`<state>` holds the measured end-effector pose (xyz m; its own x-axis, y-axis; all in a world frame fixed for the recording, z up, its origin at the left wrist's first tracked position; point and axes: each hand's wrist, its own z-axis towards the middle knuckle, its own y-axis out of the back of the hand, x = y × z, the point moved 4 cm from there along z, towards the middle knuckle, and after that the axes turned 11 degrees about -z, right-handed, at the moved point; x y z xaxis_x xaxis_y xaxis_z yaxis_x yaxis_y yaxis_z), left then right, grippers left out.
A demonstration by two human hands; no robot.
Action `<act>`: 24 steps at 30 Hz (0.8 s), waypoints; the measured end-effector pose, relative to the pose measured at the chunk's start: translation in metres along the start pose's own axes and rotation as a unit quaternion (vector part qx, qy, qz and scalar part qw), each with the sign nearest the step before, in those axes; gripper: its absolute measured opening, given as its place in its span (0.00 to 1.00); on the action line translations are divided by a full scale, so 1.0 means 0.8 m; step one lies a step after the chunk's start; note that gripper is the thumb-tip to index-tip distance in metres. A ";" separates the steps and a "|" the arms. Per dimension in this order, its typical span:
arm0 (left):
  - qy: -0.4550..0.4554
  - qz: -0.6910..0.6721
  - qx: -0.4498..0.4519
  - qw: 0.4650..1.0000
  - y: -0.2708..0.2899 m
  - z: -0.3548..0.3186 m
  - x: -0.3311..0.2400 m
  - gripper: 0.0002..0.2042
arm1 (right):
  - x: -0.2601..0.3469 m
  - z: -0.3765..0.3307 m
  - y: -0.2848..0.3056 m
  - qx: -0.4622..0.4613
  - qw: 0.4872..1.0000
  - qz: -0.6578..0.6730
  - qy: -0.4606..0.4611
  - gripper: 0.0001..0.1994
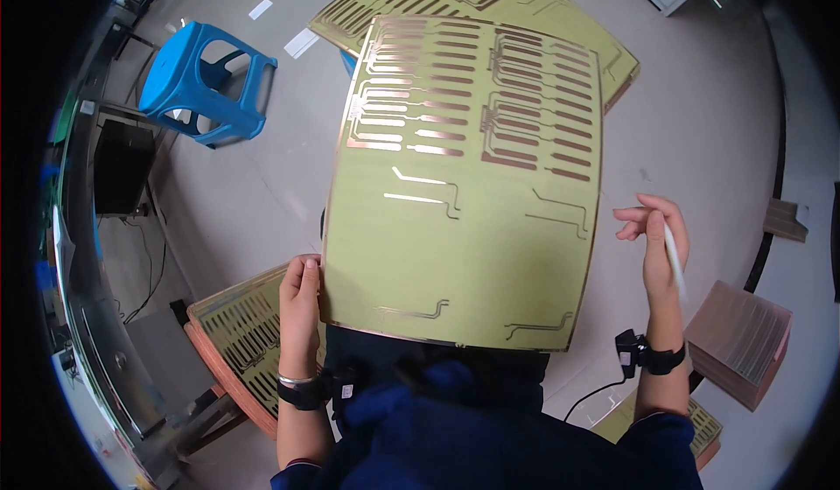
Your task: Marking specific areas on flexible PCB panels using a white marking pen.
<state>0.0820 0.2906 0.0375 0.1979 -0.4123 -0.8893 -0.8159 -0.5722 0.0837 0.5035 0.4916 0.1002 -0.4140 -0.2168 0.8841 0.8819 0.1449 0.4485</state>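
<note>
A large yellow-green circuit board panel (464,245) with copper traces is tilted up in front of me, its lower edge over my lap. My left hand (300,293) grips its lower left edge, the thumb near the rim. Off the panel's right side, apart from it, is my right hand (654,241). A slim white pen-like stick (673,258) is tucked in that hand and points down along the wrist; the fingers are loosely curled toward the panel. Behind the held panel lie more panels of the same kind (534,4), partly hidden by it.
A blue plastic stool (206,83) stands at the far left. Stacked panels (241,350) rest on a stand at my left, and another panel (704,424) lies low at right. A brownish stack of sheets (739,341) is beside my right forearm. A cable (595,391) hangs from the right wrist device.
</note>
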 end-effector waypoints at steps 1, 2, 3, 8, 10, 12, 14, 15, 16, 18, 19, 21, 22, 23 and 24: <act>-0.003 0.002 0.006 1.000 -0.003 0.000 0.000 0.14 | -0.013 -0.019 -0.001 -0.007 1.000 -0.001 0.000 0.11; -0.001 -0.004 0.000 1.000 -0.006 0.001 0.001 0.15 | -0.034 -0.039 -0.002 -0.072 0.996 -0.028 -0.037 0.12; 0.003 -0.011 -0.007 1.000 -0.009 0.001 0.000 0.16 | -0.050 -0.061 -0.003 -0.136 0.986 -0.056 -0.073 0.12; -0.008 -0.013 -0.030 0.999 -0.028 0.004 -0.001 0.20 | -0.051 -0.143 -0.065 -0.074 0.972 0.047 -0.219 0.12; -0.029 -0.013 -0.031 0.999 -0.031 0.006 0.005 0.20 | -0.046 -0.153 -0.078 -0.062 0.954 0.136 -0.259 0.12; -0.086 0.020 -0.046 0.995 -0.032 0.006 0.004 0.20 | -0.038 -0.149 -0.080 -0.075 0.956 0.136 -0.249 0.12; -0.086 0.009 -0.038 0.996 -0.035 0.008 0.010 0.20 | -0.032 -0.143 -0.074 -0.080 0.965 0.131 -0.211 0.11; -0.084 -0.005 -0.036 0.996 -0.034 0.010 0.014 0.20 | -0.030 -0.143 -0.073 -0.085 0.965 0.130 -0.213 0.11; -0.084 -0.004 -0.033 0.996 -0.030 0.012 0.018 0.20 | -0.025 -0.142 -0.072 -0.092 0.969 0.120 -0.194 0.11; -0.083 -0.011 -0.011 0.996 -0.025 0.018 0.022 0.20 | -0.011 -0.139 -0.068 -0.097 0.976 0.105 -0.162 0.10; -0.082 -0.011 -0.010 0.997 -0.024 0.019 0.026 0.20 | -0.009 -0.138 -0.066 -0.098 0.976 0.104 -0.163 0.10; -0.085 -0.006 -0.035 0.996 -0.025 0.019 0.023 0.20 | -0.005 -0.137 -0.066 -0.086 0.983 0.084 -0.139 0.10; -0.085 -0.006 -0.034 0.996 -0.027 0.021 0.021 0.20 | -0.005 -0.135 -0.065 -0.086 0.983 0.084 -0.140 0.10; -0.097 -0.010 -0.040 0.994 -0.031 0.026 0.015 0.20 | -0.006 -0.132 -0.066 -0.072 0.984 0.087 -0.140 0.11; -0.108 -0.012 -0.046 0.993 -0.036 0.030 0.009 0.20 | -0.007 -0.130 -0.067 -0.058 0.984 0.091 -0.142 0.11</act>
<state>0.0935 0.3211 0.0177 0.0882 -0.2419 -0.9663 -0.7578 -0.6459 0.0925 0.4819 0.3848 0.0579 -0.2790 0.0843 0.9566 0.9602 0.0410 0.2764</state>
